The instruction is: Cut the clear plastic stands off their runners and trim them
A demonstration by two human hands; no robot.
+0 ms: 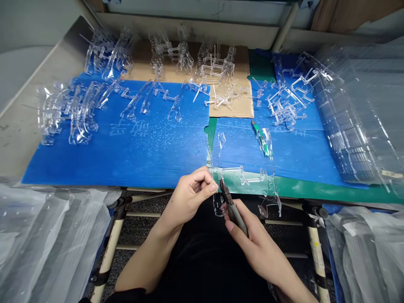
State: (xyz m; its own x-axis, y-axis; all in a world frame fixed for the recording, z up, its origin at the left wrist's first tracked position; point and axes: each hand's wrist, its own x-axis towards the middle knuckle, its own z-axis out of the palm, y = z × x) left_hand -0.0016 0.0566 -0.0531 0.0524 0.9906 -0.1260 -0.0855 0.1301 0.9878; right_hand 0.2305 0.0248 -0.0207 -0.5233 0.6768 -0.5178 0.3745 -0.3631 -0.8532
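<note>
In the hands (188, 195) (255, 244), cutters (233, 210) and clear plastic (230, 170)

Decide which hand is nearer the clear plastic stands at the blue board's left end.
Left: the left hand, pinching a clear plastic frame, is nearer, to the right of the clear plastic stands. Right: the right hand, gripping side cutters, is farther away.
</note>
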